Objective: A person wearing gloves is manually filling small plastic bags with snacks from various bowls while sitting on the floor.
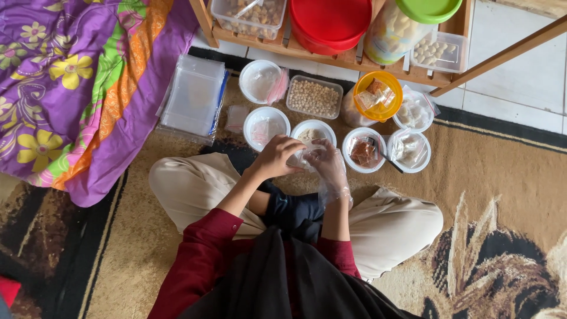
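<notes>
plastic bag (307,158), small and clear, sits between both hands just in front of a white bowl (313,133) holding something pale and powdery. the left hand (276,156) is bare, fingers curled and pinched onto the bag's near edge. the right hand (329,164) wears a thin clear glove, its fingers bent toward the bag's other side; it looks closed on the film, though the exact pinch is hard to make out.

to do this well, i'd judge it best to keep the bag's mouth directly over the bowl so any spill drops back in, hold the film taut between the two hands, and use only the gloved hand on the food.

around the bowl stand more round white tubs: one with a pinkish packet (266,126) to its left, one with brown pieces (364,150) and one with small wrapped packets (409,150) to its right. behind them are a rectangular tub of pale round nuts (313,97) and an orange bowl (378,94). a stack of clear bags (194,97) lies beside a purple flowered blanket (71,82). everything rests on a brown patterned rug (502,195), below a low wooden shelf (354,59).
</notes>
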